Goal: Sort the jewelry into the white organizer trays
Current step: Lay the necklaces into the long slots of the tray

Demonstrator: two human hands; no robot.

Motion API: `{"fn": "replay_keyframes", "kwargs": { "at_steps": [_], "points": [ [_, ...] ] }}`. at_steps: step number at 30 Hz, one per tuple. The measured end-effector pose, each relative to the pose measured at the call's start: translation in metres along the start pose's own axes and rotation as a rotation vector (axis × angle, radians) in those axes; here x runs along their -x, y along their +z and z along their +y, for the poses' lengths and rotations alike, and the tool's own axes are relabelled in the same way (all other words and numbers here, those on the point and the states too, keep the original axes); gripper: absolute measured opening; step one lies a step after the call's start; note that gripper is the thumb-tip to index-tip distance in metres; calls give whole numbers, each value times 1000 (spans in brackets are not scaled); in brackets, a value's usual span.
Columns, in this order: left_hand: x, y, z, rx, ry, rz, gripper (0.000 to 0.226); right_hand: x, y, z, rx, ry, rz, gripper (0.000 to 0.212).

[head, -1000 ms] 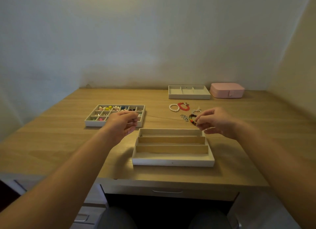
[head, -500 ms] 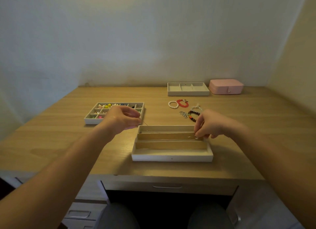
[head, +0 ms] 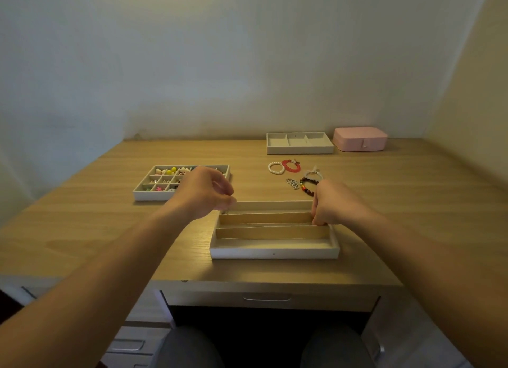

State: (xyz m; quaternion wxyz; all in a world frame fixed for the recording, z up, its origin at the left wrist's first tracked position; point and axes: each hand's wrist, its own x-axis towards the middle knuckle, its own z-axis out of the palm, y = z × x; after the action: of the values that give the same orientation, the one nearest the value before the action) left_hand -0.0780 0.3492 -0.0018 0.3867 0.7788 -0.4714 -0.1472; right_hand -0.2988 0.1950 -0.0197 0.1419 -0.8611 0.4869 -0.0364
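Pale walls (head: 247, 65) enclose a wooden worktop (head: 82, 230); left hand (head: 203, 194) and right hand (head: 335, 202) curl at opposite ends of the slotted tray (head: 275, 252), anything pinched too fine to tell.

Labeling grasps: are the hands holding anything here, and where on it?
Looks like a thin chain, faint, stretched along the slotted tray: left hand pinches one end, right hand the other. Too thin to be certain.

Near middle: long tray (head: 275, 251) blocks it; left hand (head: 203, 193) and right hand (head: 330, 202) sit over its 2 back corners.
Left: open table (head: 82, 230) before the bead tray (head: 143, 195).
Right: wide open table.
Back: bracelets (head: 306, 191), far tray (head: 299, 149), pink box (head: 360, 139).
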Motion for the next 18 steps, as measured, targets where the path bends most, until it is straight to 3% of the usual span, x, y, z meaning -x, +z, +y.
{"fn": "replay_keyframes", "kwargs": {
  "at_steps": [11, 18],
  "points": [
    [5, -2, 1, -236, 64, -119, 21, 2, -13, 1, -111, -94, -34, 10],
    [6, 7, -7, -412, 87, -101, 24, 3, -14, 11, -116, -89, -75, 20]
  ]
}}
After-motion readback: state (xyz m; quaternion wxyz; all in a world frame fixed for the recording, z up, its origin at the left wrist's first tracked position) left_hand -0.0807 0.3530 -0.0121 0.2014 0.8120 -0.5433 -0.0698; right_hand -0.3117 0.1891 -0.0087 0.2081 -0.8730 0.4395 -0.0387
